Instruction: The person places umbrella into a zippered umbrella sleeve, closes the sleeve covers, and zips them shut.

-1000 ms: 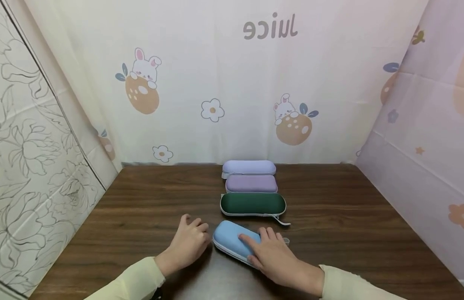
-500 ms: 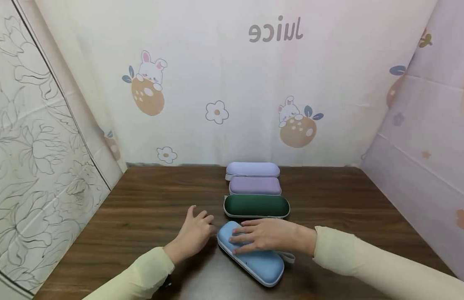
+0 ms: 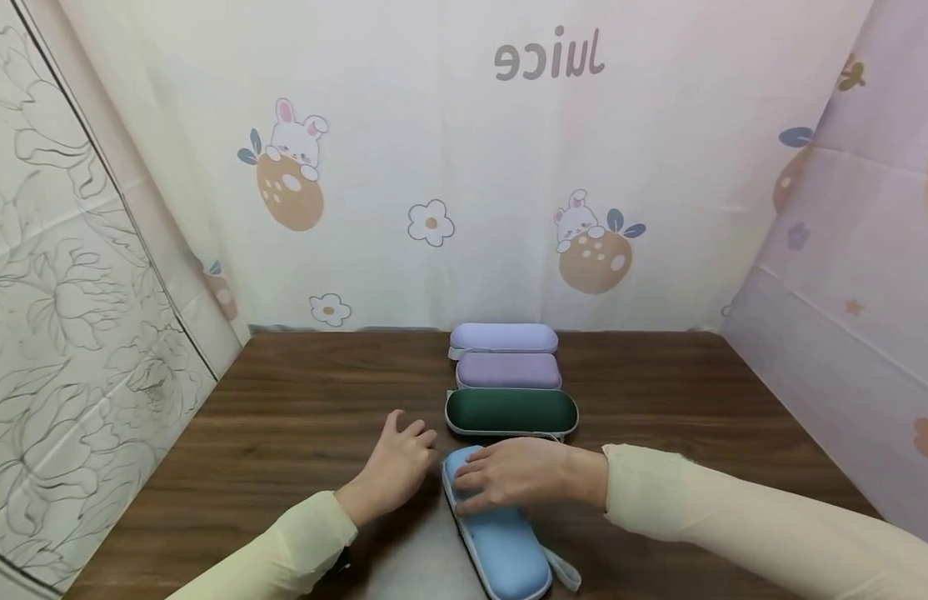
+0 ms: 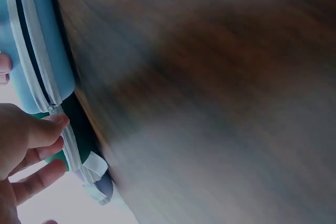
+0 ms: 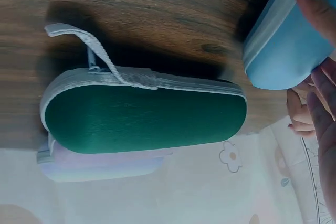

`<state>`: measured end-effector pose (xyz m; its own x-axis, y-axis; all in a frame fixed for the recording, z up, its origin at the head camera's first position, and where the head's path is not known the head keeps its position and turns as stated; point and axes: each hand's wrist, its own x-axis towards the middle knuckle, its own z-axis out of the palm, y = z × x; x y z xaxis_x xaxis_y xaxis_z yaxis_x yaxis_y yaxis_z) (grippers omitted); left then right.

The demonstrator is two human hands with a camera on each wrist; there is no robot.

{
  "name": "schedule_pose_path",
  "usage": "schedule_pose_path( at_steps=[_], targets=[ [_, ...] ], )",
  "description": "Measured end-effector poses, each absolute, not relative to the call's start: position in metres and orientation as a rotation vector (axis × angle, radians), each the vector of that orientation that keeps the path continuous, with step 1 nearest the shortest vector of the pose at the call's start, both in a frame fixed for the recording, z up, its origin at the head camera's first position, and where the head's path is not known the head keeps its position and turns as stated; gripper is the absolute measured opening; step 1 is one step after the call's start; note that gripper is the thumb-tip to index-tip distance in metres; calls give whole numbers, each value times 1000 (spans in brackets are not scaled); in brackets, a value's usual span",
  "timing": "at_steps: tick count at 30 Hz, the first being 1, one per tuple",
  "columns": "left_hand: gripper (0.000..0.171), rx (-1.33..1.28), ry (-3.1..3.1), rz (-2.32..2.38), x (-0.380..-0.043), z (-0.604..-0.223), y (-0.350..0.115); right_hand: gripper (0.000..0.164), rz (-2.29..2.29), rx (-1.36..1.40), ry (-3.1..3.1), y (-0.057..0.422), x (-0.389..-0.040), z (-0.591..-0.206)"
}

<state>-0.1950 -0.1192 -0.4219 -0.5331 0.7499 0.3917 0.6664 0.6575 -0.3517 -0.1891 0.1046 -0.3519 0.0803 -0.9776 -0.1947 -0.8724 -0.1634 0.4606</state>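
Note:
A light blue zip case (image 3: 509,554) lies slanted on the wooden table, its near end pointing toward me and a pale wrist strap (image 3: 563,569) trailing from its right side. Over its far end my right hand (image 3: 516,472) grips it, thumb along the zip side in the right wrist view. At that same end my left hand (image 3: 395,467) pinches the zipper pull (image 4: 54,109) between thumb and forefinger. Along the zip, the left wrist view shows a dark gap (image 4: 26,35) between two white tapes. The right hand covers part of the case's top.
Behind the blue case, a dark green case (image 3: 511,411) with a grey strap lies crosswise. A purple case (image 3: 509,370) and a lavender case (image 3: 503,337) line up behind it, near the table's back edge. Printed curtains (image 3: 359,150) enclose the table (image 3: 321,392).
The blue case has swung round, its near end coming toward me. My right hand has shifted from its right part to its far end. The left hand moves slightly right.

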Motion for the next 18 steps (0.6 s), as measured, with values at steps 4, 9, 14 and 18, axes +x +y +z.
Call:
schedule_pose_path(
  at_steps=[4, 9, 14, 18],
  targets=[
    [6, -1101, -2385, 183, -194, -422, -116, 78, -698, 2165, -1945, 99, -185, -350],
    [5, -1108, -2406, 159, -189, -421, -111, 75, -719, 2114, -2021, 97, -182, -351],
    [6, -1150, -2405, 180, -183, -417, -106, 77, -630, 2041, -2116, 104, -180, -354],
    [9, -1181, -2401, 180, -179, -417, -102, 77, -528, 1979, -2160, 111, -181, -358]
  ],
)
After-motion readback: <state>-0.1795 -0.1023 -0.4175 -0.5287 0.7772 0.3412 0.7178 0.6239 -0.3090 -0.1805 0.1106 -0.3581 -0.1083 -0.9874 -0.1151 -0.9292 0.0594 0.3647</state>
